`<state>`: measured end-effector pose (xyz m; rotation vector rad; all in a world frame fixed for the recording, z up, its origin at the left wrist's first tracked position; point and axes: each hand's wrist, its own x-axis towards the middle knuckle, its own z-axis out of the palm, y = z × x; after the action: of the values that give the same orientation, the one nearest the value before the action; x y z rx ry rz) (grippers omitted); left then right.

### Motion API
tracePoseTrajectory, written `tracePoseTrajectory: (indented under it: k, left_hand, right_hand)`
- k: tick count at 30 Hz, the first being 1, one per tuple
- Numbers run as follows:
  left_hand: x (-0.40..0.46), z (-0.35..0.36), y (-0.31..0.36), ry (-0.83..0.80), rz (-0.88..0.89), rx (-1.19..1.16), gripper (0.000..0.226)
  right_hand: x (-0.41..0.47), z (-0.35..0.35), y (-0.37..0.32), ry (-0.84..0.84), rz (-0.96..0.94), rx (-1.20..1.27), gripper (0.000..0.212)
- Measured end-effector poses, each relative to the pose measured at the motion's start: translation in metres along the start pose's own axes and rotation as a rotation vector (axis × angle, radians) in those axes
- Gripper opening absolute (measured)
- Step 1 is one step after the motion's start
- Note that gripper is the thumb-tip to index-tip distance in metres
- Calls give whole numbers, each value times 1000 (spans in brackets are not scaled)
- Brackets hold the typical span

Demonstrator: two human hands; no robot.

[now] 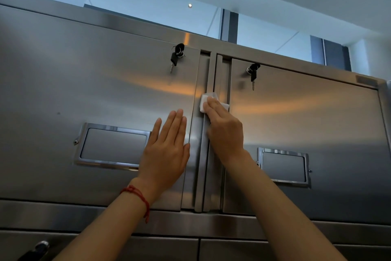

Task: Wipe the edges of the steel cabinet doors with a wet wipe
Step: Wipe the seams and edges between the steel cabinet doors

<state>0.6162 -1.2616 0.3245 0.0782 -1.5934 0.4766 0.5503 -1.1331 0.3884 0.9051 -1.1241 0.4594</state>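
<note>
Two steel cabinet doors fill the view, the left door [84,91] and the right door [306,117], meeting at vertical edge strips [208,70] in the middle. My right hand [224,131] presses a folded white wet wipe [204,102] flat against those middle edges, about halfway up the doors, with straight fingers over the wipe. My left hand [167,148] lies flat with straight fingers on the left door, just left of its edge. A red string bracelet [137,195] sits on my left wrist.
Each door has a lock with hanging keys, one on the left [176,55] and one on the right [252,72], and a framed label holder, left [112,146] and right [283,167]. Lower cabinet doors [211,248] run below. Glass panels and ceiling sit above the cabinet.
</note>
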Motion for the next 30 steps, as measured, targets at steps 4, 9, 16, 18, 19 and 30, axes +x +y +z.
tracePoseTrajectory:
  k: [4, 9, 16, 18, 19, 30]
  left_hand:
    - [0, 1, 0, -7, -3, -3, 56]
    - [0, 1, 1, -11, -12, -9, 57]
    - [0, 0, 1, -4, -11, -4, 56]
    - [0, 0, 1, 1, -10, 0, 56]
    - [0, 0, 1, 4, -8, 1, 56]
    - [-1, -2, 1, -7, -10, -5, 56]
  right_hand:
    - [-2, -4, 0, -33, -25, 1, 38]
    - [4, -5, 0, -35, -38, -23, 40]
    - [-14, -7, 9, -70, -186, -25, 41]
    - [-9, -8, 15, -72, -240, -34, 39]
    - [-5, -9, 18, -73, -270, -42, 39]
    - [-4, -17, 35, -120, -531, -81, 42]
